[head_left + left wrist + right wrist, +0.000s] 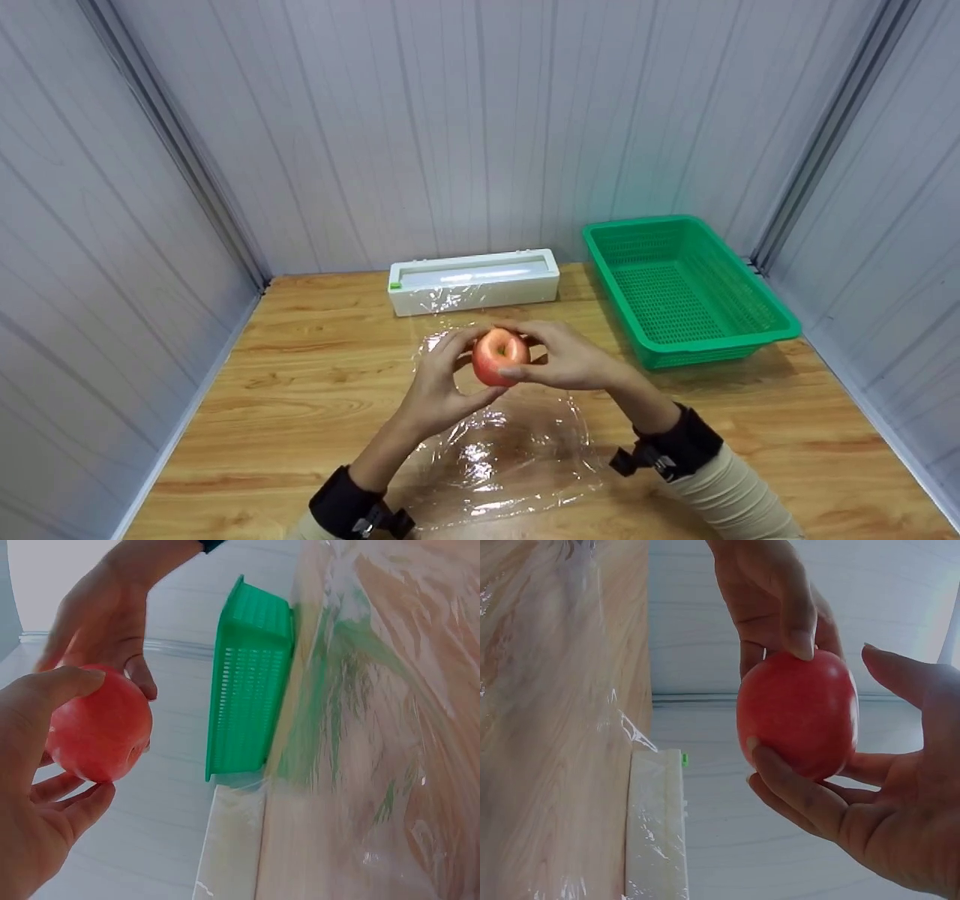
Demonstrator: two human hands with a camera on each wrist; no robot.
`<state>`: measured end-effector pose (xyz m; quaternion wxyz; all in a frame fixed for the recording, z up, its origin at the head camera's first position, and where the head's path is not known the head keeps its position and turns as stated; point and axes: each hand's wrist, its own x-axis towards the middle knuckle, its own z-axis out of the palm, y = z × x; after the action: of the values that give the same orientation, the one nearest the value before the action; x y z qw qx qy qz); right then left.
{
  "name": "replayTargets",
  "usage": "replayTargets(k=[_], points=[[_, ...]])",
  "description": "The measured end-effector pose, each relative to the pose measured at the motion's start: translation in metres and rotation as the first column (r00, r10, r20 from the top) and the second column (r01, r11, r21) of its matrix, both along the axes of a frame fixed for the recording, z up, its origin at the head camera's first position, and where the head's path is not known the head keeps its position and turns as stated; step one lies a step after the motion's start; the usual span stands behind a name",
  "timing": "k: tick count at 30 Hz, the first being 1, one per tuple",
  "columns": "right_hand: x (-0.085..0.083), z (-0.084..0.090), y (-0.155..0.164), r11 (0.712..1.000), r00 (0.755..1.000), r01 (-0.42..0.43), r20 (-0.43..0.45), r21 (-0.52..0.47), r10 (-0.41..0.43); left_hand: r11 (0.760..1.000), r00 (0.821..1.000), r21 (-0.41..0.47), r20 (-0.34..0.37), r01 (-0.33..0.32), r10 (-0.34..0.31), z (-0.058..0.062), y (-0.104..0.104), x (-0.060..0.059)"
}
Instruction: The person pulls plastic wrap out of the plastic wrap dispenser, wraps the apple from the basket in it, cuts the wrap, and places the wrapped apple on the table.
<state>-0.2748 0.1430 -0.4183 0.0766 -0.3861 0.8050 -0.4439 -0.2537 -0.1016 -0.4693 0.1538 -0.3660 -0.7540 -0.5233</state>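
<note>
Head: both hands clamped on one red apple (493, 366), left hand (441, 386) on its left, right hand (568, 357) on its right. Apple is up off the worktop (300, 375), stem end facing the camera. Clear film (517, 442), wrinkled and shiny, runs from the white box (476, 300) at the worktop's back edge toward the front edge, below the hands. Green basket (705, 355) near the back right corner, right of the box. Black straps (682, 442) on both wrists

Left wrist: left hand's digits on two sides of the apple, right hand on its far side. Basket and part of the box show beyond, film glossy over the worktop

Right wrist: right hand's fingers curled round the apple, one digit off the skin, left hand holding the opposite side. Box shows its green tab
</note>
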Motion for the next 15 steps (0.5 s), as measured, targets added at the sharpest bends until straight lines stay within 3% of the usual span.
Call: replayTargets(k=[8, 15], points=[[0.004, -0.011, 0.008, 0.995, 0.998, -0.057, 0.034, -0.080, 0.060, 0.996, 0.981, 0.074, 0.180, 0.057, -0.070, 0.000, -0.007, 0.006], [0.008, -0.020, 0.009, 0.988, 0.993, -0.081, 0.079, -0.131, 0.092, 0.998, 0.970, 0.017, 0.232, 0.063, -0.065, -0.002, -0.013, 0.011]])
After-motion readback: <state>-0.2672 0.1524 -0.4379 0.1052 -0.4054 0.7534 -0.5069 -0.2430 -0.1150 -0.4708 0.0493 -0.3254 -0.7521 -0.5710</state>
